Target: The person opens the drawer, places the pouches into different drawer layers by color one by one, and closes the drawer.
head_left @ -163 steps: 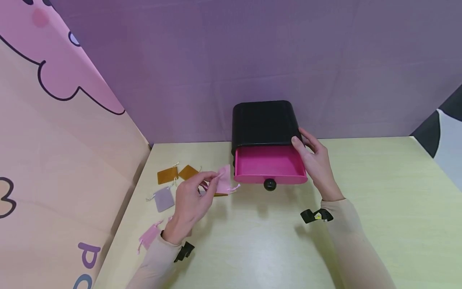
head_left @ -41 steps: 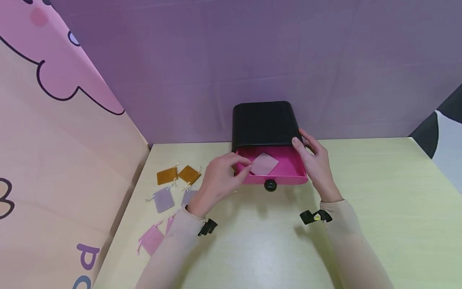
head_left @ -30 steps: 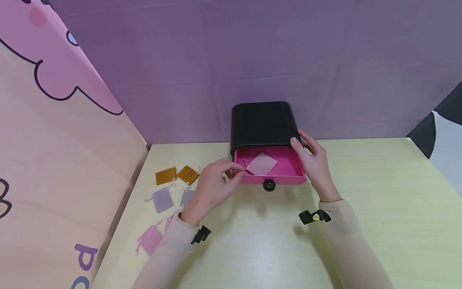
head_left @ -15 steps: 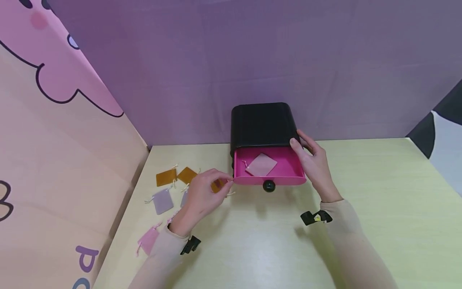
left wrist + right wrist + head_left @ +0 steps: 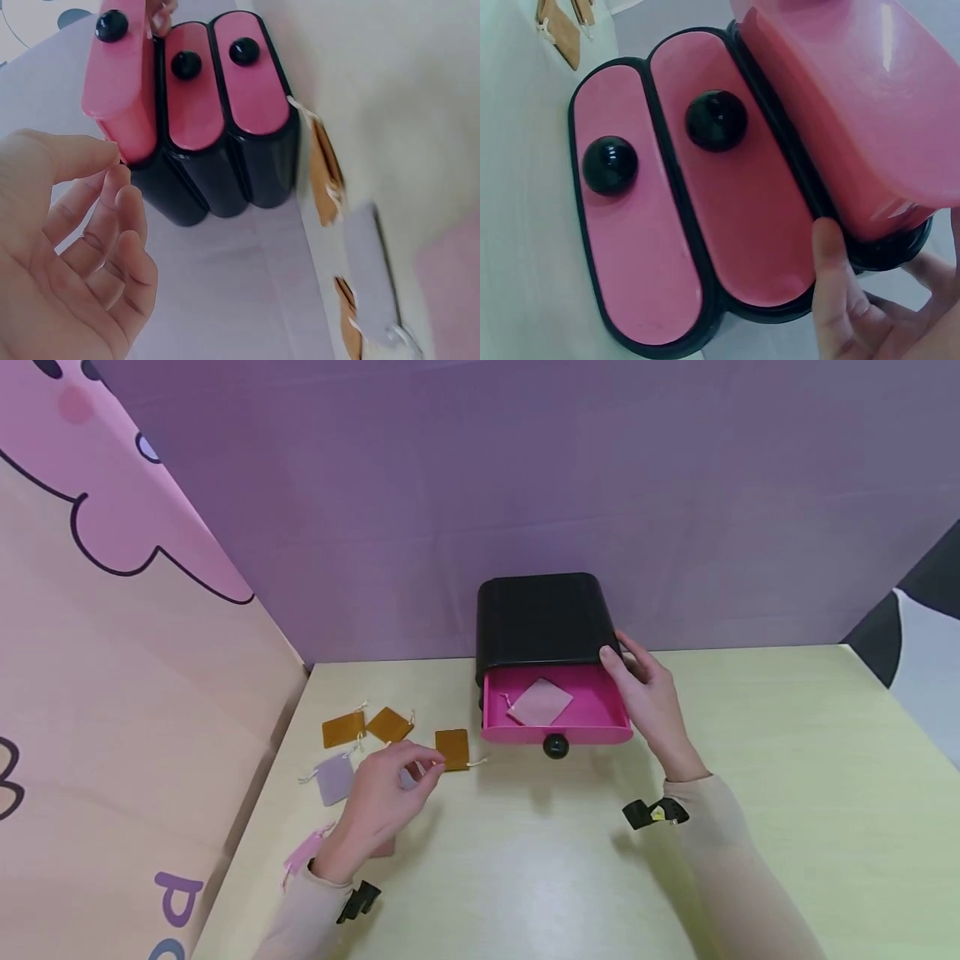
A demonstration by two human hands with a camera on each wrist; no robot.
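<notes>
My right hand [image 5: 652,714] grips the right side of a black drawer cabinet [image 5: 547,618], thumb at its front edge. The pink top drawer [image 5: 510,736] is pulled out, with a pale pink drawstring pouch [image 5: 542,702] lying flat inside. My left hand [image 5: 382,797] hovers over the pouches left of the cabinet, fingers loosely bent. Thumb and index finger nearly meet with nothing visible between them. Close to its fingertips lies a mustard pouch [image 5: 452,750]. A grey pouch [image 5: 408,778] is partly hidden behind the hand.
Two more mustard pouches [image 5: 343,729], a lilac-grey pouch [image 5: 334,778] and a pink pouch [image 5: 302,852] lie at the left. Two lower drawers [image 5: 746,187] with black knobs are closed. A purple backdrop [image 5: 480,485] stands behind the cabinet.
The pale pink pouch, earlier pinched in my left hand beside the cabinet, now lies released in the drawer. My left hand has withdrawn left and nearer. The right hand keeps its grip.
</notes>
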